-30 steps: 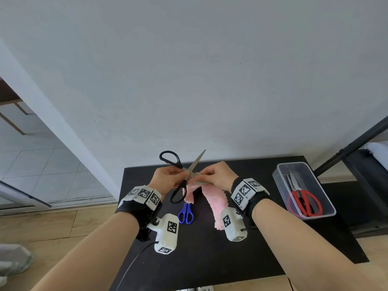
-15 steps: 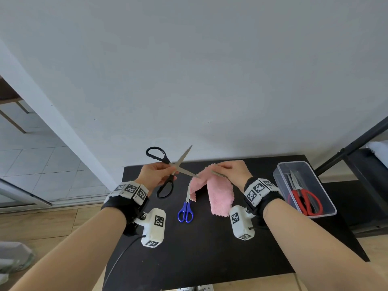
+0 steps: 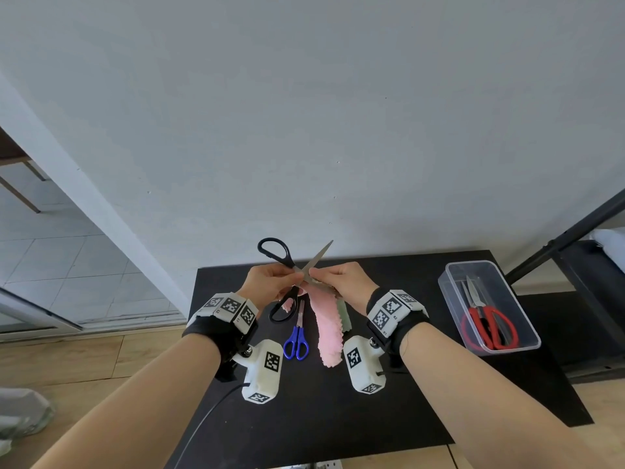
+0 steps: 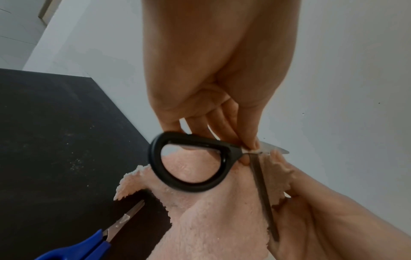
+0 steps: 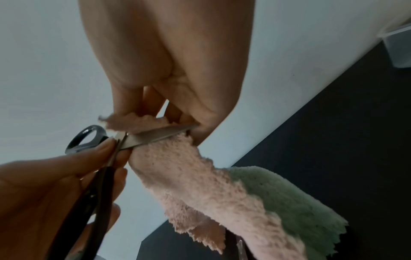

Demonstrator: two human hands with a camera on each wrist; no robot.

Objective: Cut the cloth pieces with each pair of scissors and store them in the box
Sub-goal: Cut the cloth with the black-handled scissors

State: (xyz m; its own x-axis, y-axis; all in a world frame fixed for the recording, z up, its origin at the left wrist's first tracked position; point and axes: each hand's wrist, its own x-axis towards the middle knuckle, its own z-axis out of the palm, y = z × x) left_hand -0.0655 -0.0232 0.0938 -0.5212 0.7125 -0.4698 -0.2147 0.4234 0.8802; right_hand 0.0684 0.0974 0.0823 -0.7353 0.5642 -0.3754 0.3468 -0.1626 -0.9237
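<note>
My left hand (image 3: 290,276) pinches the black-handled scissors (image 3: 283,257) near their pivot, above the black table (image 3: 338,418). The blades stand open, one pointing up and right. My right hand (image 3: 320,275) pinches the top edge of a pink cloth (image 3: 325,328), which hangs down against the blades. In the left wrist view one black handle loop (image 4: 191,162) lies in front of the pink cloth (image 4: 211,225). A blade (image 5: 155,137) crosses the pink cloth (image 5: 200,176) in the right wrist view, just under my right hand's fingers (image 5: 142,98). A green cloth (image 5: 289,202) shows behind the pink one.
Blue scissors (image 3: 297,340) lie on the table below my hands. A clear plastic box (image 3: 449,292) stands at the right edge, holding red scissors (image 3: 490,328) and another pair. A black frame (image 3: 558,245) rises at the far right. A wall is close behind the table.
My hands, apart half a second ago with the cloth spread between them, have come back together. The open black scissors now meet the cloth's top edge, and the cloth hangs narrower.
</note>
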